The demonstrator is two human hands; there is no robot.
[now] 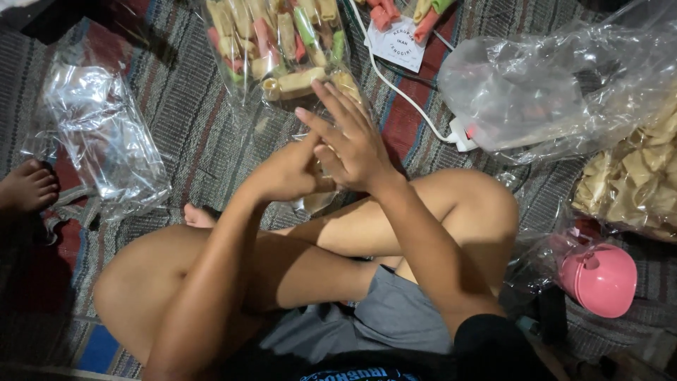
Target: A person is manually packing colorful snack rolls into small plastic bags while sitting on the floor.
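While the two hands are brought together above the crossed legs, the neck of a clear plastic bag filled with yellow, pink and green stick-shaped crackers (pixel 285 49) is being worked between them. The left hand (pixel 285 173) is seen clenched around the gathered plastic just below the filled part, knuckles up. The right hand (pixel 349 144) is laid against it with fingers (pixel 338 106) spread and extended over the bag's lower edge; whether plastic is actually pinched beneath it cannot be told, since the palm is turned away. The bag itself is lying on the striped woven mat (pixel 190 127), just ahead of the knees, its open end drawn toward the person.

Risk is judged to sit in that neck: if the clenched hold is slackened, the gathered film could spring open and crackers could be spilled onto the mat. A hard twist could also crush the brittle sticks nearest the hands, or split the thin film.

A white cable (pixel 395 88) is run close beside the bag and could be snagged. An empty crumpled clear bag (pixel 106 134) is lying well apart on the left, a pink round plastic container (pixel 599 279) on the right.
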